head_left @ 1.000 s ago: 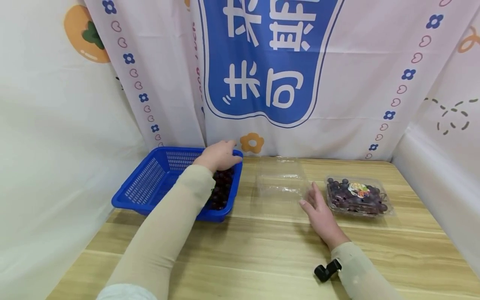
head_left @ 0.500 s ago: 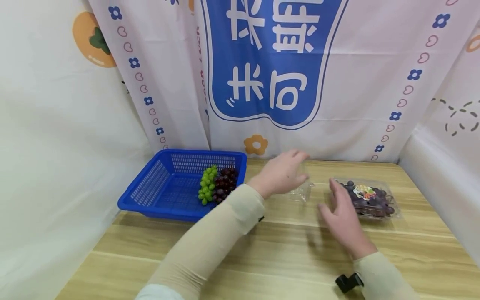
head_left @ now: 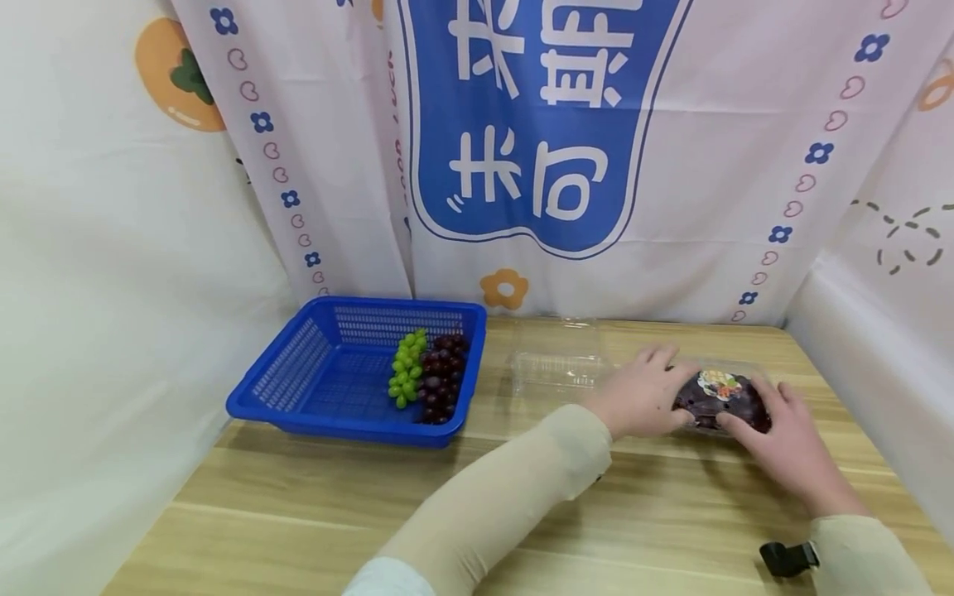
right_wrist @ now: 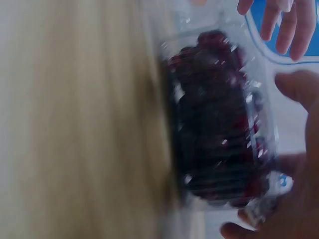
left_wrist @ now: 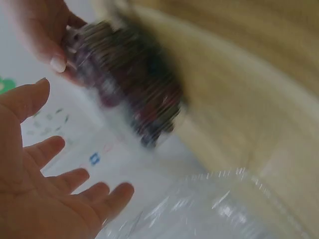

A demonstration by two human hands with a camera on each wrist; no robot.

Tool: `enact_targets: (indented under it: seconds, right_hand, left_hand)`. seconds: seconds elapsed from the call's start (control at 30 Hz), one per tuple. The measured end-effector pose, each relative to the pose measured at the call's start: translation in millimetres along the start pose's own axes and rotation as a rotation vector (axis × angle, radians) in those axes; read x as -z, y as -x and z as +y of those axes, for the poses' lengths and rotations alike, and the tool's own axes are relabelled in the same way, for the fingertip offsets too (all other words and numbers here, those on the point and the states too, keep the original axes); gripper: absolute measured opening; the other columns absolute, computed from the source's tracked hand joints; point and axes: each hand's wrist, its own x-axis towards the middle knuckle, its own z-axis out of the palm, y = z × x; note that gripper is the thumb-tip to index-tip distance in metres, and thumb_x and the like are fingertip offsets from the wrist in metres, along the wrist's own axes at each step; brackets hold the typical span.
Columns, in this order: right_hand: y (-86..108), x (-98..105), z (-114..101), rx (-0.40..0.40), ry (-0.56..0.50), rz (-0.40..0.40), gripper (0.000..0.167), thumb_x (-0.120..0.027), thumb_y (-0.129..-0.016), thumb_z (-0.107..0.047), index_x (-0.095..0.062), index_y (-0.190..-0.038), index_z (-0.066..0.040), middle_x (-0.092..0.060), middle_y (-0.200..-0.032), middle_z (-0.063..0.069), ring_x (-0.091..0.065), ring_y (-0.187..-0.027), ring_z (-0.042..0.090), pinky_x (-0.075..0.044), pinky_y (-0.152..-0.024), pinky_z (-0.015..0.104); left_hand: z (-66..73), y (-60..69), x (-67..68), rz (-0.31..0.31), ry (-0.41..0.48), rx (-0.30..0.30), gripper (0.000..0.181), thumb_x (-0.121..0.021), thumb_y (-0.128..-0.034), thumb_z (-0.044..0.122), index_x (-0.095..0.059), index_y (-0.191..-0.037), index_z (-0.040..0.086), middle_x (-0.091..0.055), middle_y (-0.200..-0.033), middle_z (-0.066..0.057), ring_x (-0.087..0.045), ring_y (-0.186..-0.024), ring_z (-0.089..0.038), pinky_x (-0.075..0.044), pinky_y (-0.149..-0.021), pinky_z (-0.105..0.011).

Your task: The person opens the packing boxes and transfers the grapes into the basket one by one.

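A clear plastic box of dark grapes (head_left: pixel 715 407) with a round fruit label lies at the right of the table. Over its right end curves my right hand (head_left: pixel 796 447), thumb along the near side and fingers toward the back and end, holding it. At the box's left end, my left hand (head_left: pixel 639 397) spreads its fingers; the left wrist view shows this hand (left_wrist: pixel 55 184) apart from the blurred grape box (left_wrist: pixel 129 79). Beneath and behind the left hand stands an open clear plastic box (head_left: pixel 555 372) with its lid raised. In the right wrist view the grape box (right_wrist: pixel 214 124) is also blurred.
On the left is a blue plastic basket (head_left: pixel 339 432) with a bunch of green grapes (head_left: pixel 407 369) and a bunch of dark red grapes (head_left: pixel 443 382) on its right side. A printed curtain (head_left: pixel 671 273) hangs behind the wooden table (head_left: pixel 313 513).
My left hand has left the basket, uncovering both bunches, and moved right to the grape box. The right hand has moved right from beside the clear box onto the grape box's right end.
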Motion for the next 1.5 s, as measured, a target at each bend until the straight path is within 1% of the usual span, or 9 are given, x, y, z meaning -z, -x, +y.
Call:
enact_targets:
  seconds: [0.2, 0.4, 0.53, 0.77, 1.0, 1.17, 1.27, 1.4, 1.5]
  right_hand:
    - [-2.5, -8, 5, 0.026, 0.019, -0.016, 0.099, -0.068, -0.093, -0.051, -0.017, -0.159, 0.002, -0.008, -0.152, 0.048, -0.02, -0.129, 0.072, -0.023, -0.093, 0.084]
    - [-7.2, -17, -2, 0.006, -0.02, -0.016, 0.102, -0.07, -0.091, -0.054, -0.019, -0.16, -0.001, -0.007, -0.155, 0.044, -0.017, -0.135, 0.068, -0.022, -0.095, 0.083]
    - [-5.7, -22, 0, -0.003, -0.078, 0.008, 0.1, -0.071, -0.091, -0.052, -0.02, -0.161, -0.004, -0.003, -0.158, 0.04, -0.013, -0.137, 0.067, -0.018, -0.098, 0.083]
    - [-0.6, -23, 7, -0.023, -0.185, 0.029, 0.098, -0.075, -0.089, -0.049, -0.019, -0.164, -0.018, 0.002, -0.162, 0.034, -0.009, -0.14, 0.066, -0.013, -0.099, 0.083]
    - [-1.4, -20, 11, -0.008, -0.207, -0.01, 0.101, -0.077, -0.089, -0.044, -0.013, -0.164, -0.023, 0.0, -0.163, 0.033, -0.009, -0.14, 0.065, -0.012, -0.099, 0.083]
    - [-3.5, -21, 13, -0.015, -0.222, -0.006, 0.097, -0.075, -0.091, -0.041, -0.014, -0.164, -0.023, -0.003, -0.163, 0.032, -0.01, -0.141, 0.063, -0.012, -0.101, 0.082]
    - [-2.3, -23, 13, -0.061, -0.288, -0.007, 0.096, -0.073, -0.093, -0.04, -0.012, -0.165, -0.023, -0.005, -0.163, 0.031, -0.013, -0.141, 0.063, -0.012, -0.103, 0.08]
    - [0.2, -26, 12, -0.152, -0.453, 0.005, 0.099, -0.071, -0.095, -0.034, -0.003, -0.165, -0.021, -0.003, -0.165, 0.026, -0.012, -0.144, 0.057, -0.008, -0.111, 0.073]
    - [-0.1, -29, 13, -0.179, -0.55, 0.027, 0.098, -0.068, -0.097, -0.026, 0.002, -0.164, -0.022, -0.002, -0.167, 0.022, -0.008, -0.147, 0.052, -0.005, -0.115, 0.067]
  left_hand:
    - [10.5, -15.2, -21.5, -0.035, -0.038, 0.064, 0.089, -0.061, -0.086, 0.073, -0.018, -0.16, 0.047, 0.001, -0.169, 0.004, -0.004, -0.154, -0.025, -0.023, -0.119, -0.044]
    - [7.1, -22.3, -32.8, -0.066, -0.043, 0.125, 0.092, -0.058, -0.0813, 0.08, -0.016, -0.158, 0.053, -0.002, -0.169, 0.003, -0.005, -0.153, -0.03, -0.025, -0.118, -0.048]
    - [4.3, -24.2, -37.3, -0.074, -0.056, 0.127, 0.09, -0.054, -0.0821, 0.082, -0.014, -0.158, 0.053, -0.004, -0.169, 0.002, -0.005, -0.153, -0.032, -0.028, -0.117, -0.045]
    - [2.9, -23.9, -36.4, -0.09, -0.056, 0.095, 0.085, -0.049, -0.0861, 0.08, -0.014, -0.158, 0.052, -0.006, -0.169, 0.001, -0.005, -0.153, -0.034, -0.032, -0.115, -0.042]
    - [2.3, -27.5, -32.9, -0.095, -0.049, 0.094, 0.075, -0.048, -0.0931, 0.073, -0.016, -0.158, 0.052, -0.008, -0.169, 0.002, -0.006, -0.153, -0.033, -0.035, -0.114, -0.043]
    - [4.2, -28.7, -31.0, -0.07, -0.076, 0.086, 0.068, -0.051, -0.0968, 0.063, -0.024, -0.157, 0.048, -0.016, -0.167, -0.002, -0.011, -0.152, -0.035, -0.04, -0.109, -0.039]
    - [4.8, -29.2, -31.9, -0.041, -0.092, 0.078, 0.067, -0.054, -0.0956, 0.057, -0.029, -0.156, 0.045, -0.022, -0.164, -0.004, -0.016, -0.15, -0.037, -0.042, -0.108, -0.038]
    - [5.5, -31.1, -36.0, -0.017, -0.116, 0.075, 0.066, -0.055, -0.094, 0.053, -0.032, -0.155, 0.042, -0.026, -0.163, -0.006, -0.019, -0.149, -0.041, -0.044, -0.105, -0.037]
    - [5.5, -32.2, -39.4, -0.008, -0.14, 0.068, 0.064, -0.054, -0.0943, 0.052, -0.032, -0.153, 0.041, -0.028, -0.162, -0.008, -0.02, -0.148, -0.042, -0.046, -0.103, -0.035]
